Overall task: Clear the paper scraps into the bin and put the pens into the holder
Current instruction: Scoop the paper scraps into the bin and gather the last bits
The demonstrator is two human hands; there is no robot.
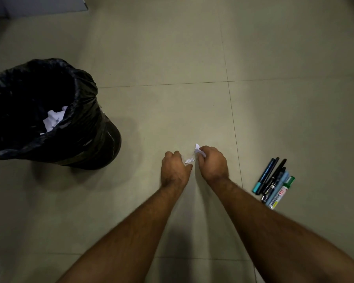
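My right hand (212,163) is closed around a white paper scrap (198,149) that pokes out above its fingers. My left hand (175,168) rests on the tiled floor just left of it, fingers curled; I cannot tell whether it grips anything. A small white scrap (190,160) lies on the floor between the two hands. At the left stands the bin (86,127), lined with a black bag, with crumpled white paper (53,119) inside. Several pens and markers (274,182) lie bundled on the floor to the right of my right forearm. No pen holder is in view.
Beige floor tiles (172,48) stretch ahead and to the right. A pale board or furniture edge (49,5) sits at the far top left.
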